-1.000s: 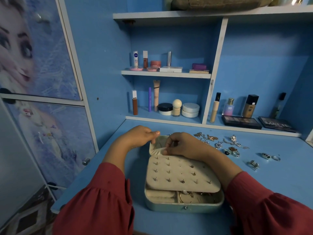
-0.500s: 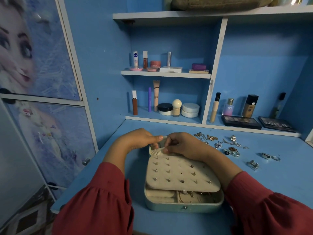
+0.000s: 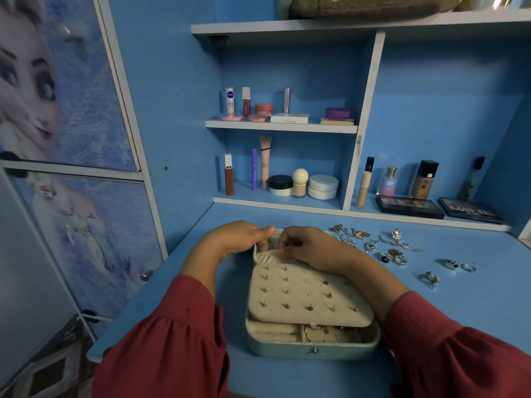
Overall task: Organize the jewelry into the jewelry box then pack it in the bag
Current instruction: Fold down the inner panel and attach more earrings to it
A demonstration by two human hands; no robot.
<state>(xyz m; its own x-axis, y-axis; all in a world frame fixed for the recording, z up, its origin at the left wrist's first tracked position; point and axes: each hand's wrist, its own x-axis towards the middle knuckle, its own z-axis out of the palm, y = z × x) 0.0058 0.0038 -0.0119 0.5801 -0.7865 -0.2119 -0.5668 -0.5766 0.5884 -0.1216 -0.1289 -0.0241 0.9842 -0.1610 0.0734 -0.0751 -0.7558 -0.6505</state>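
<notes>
The jewelry box [image 3: 313, 344], a pale green case with a small knob on its near wall, sits on the blue desk [image 3: 474, 305] right in front of the person, between two red sleeves [image 3: 172, 354]. A cream earring panel [image 3: 307, 294] studded with rows of little posts lies tilted over the box, its near edge raised enough to show rolls and gold pieces in the tray underneath.

At the panel's far edge, about twelve o'clock from the box's middle, both hands meet. The left hand [image 3: 230, 239] curls its fingers and thumb round the gathered cream fabric at the panel's far left corner. The right hand [image 3: 311, 248] is bent over just beside it, fingertips pressed down on that same edge; whether it pinches something small there I can't make out.

Out at two o'clock from the box a scatter of loose jewelry [image 3: 388, 245] lies on the desk: chains and pendants in a cluster, then several rings [image 3: 457, 265] farther to the right, well apart from the box.

Beyond, at twelve o'clock, the blue shelves [image 3: 281, 127] carry tubes, jars and bottles. Two dark makeup palettes [image 3: 409, 206] lie flat at one o'clock. On the topmost shelf rests a brownish bag [image 3: 359, 7], only partly in view. At nine o'clock stands a wardrobe door [image 3: 57, 110] with a cartoon print.
</notes>
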